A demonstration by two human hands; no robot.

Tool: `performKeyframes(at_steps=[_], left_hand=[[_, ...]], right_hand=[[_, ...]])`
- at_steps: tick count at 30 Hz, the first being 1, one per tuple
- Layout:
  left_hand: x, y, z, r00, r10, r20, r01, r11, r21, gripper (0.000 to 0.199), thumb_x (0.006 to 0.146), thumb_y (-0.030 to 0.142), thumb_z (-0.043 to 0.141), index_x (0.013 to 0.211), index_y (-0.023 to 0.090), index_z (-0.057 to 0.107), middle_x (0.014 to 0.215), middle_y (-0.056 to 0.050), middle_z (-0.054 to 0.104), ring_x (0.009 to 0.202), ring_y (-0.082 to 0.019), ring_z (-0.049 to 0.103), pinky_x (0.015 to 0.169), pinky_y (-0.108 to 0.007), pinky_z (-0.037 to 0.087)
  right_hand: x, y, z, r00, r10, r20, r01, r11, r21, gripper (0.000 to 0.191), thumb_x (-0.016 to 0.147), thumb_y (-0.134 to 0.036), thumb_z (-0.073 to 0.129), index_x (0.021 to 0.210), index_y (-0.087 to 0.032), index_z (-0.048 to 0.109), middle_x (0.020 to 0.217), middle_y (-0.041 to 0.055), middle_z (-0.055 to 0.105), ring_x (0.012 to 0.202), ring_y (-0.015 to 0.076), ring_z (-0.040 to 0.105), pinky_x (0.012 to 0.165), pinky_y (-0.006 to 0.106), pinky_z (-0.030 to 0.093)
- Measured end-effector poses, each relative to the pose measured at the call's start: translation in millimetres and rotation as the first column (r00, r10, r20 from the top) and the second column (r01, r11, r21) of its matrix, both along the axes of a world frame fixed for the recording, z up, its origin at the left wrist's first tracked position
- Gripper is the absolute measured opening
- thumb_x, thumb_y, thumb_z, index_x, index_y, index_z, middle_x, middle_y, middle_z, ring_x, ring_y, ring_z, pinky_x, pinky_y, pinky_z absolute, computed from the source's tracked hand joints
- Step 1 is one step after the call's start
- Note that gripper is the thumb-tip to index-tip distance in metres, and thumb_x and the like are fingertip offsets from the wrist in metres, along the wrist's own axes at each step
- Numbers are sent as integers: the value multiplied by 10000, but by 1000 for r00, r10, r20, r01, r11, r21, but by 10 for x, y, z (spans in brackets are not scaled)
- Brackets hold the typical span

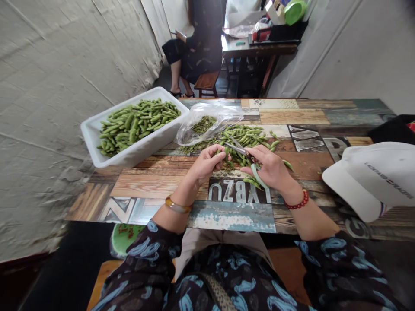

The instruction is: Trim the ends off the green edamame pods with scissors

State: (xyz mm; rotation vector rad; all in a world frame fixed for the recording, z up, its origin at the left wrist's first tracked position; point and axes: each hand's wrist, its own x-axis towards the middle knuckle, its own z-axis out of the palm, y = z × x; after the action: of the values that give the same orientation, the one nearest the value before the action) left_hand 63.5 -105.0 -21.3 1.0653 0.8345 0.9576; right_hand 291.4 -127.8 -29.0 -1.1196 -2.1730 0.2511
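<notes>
Pinched in the fingers of my left hand (211, 162) is a green edamame pod (226, 152). My right hand (267, 166) grips a pair of scissors (239, 149) with a pale green handle, and the blades reach toward the pod. Whether the blades touch it I cannot tell. Beneath and behind both hands lies a loose pile of edamame pods (251, 137). Trimmed scraps (201, 144) are scattered beside a clear plastic bag (189, 134), which holds more green bits.
A white plastic bin (139, 155) full of pods stands at the table's left. On the right lies a white cap (382, 172), with a dark item (394, 129) behind it. Across the room a person (205, 39) sits on a wooden stool (207, 80) near another table (259, 49).
</notes>
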Motion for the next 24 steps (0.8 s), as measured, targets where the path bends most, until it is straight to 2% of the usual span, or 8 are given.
performKeyframes(at_steps=[5,11,24], left_hand=[[53,-17,-37,1000,-5,-28,6,999,42,295,732,385,779,870,150,666,713,-8,634,502,-51,438,456,-178,310],[70,-32,-44,996,14,-87,-4,994,106,244,729,369,789,802,144,730,660,0,600,485,-49,403,442,-196,277],[81,-45,-85,992,23,-123,-1,984,180,235,767,377,761,847,156,759,628,10,571,490,-61,379,475,-212,274]], right_hand=[[-62,-48,25,998,41,56,-38,998,-58,482,854,-428,703,1269,-212,584,1053,104,645,910,269,635,763,392,544],[-87,-67,38,997,61,47,-58,996,-66,480,849,-387,716,1276,-216,578,1042,90,641,892,256,636,767,384,543],[-99,-55,6,996,86,24,-84,994,-62,467,857,-413,702,1250,-193,576,1051,105,630,902,260,627,774,386,535]])
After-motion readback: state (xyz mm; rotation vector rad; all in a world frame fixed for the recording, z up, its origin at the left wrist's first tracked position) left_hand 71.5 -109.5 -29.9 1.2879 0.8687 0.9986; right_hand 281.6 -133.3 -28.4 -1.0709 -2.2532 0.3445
